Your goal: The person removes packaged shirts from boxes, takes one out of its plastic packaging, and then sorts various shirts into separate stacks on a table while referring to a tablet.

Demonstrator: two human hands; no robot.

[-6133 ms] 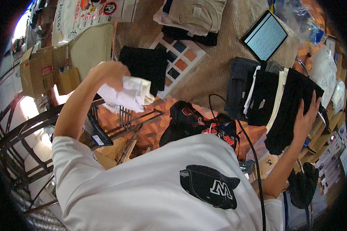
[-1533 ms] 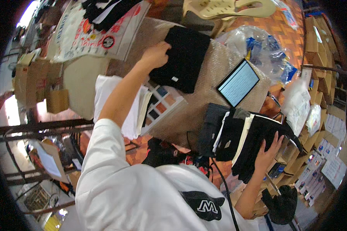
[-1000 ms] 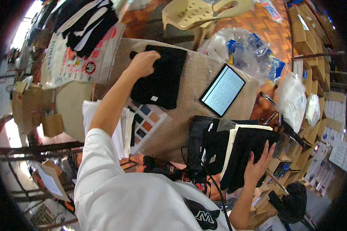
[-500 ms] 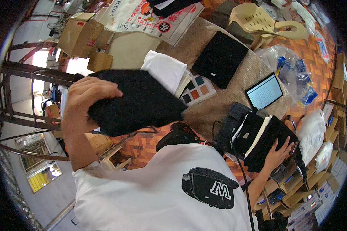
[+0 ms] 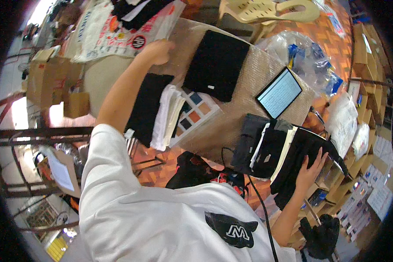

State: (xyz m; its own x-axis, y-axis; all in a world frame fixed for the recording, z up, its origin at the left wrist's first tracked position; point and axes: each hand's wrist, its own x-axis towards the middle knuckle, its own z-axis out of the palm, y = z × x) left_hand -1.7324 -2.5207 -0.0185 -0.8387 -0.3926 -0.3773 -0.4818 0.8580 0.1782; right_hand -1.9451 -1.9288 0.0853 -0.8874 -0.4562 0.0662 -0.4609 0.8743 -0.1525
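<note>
Hands well apart. Left hand [image 5: 158, 52] is over the far left of the bench [image 5: 205, 142], near the white printed bag [image 5: 111, 37], fingers curled in; cannot tell whether they pinch anything. Right hand [image 5: 311, 171] lies with fingers spread on the black garment [image 5: 289, 163] at the right end of a row of folded clothes: dark grey garment [image 5: 245, 142], black piece with a label [image 5: 264, 153], cream fold [image 5: 284, 153], that black one outermost. Folded clothes lie at left too: black folded garment [image 5: 145, 100] partly behind the left forearm, white folded garment [image 5: 163, 120] beside it, both along the near edge and lapping over the colour swatch sheet [image 5: 198, 113]. Another, the square black garment [image 5: 216, 65], lies flat mid-bench, tablet [image 5: 279, 92] well to its right. Risks, as judged: the right-hand row reaches past the near edge and only the spread hand seems to steady its outer end, so lifting that hand could let the black garment slide to the floor. White folded garment's lower end also looks to overhang; a brush from the left forearm might tip it off. Black cable [image 5: 264, 207] comes up close to the row and could snag a fold. Dark pieces lying so near one another could easily be muddled.
</note>
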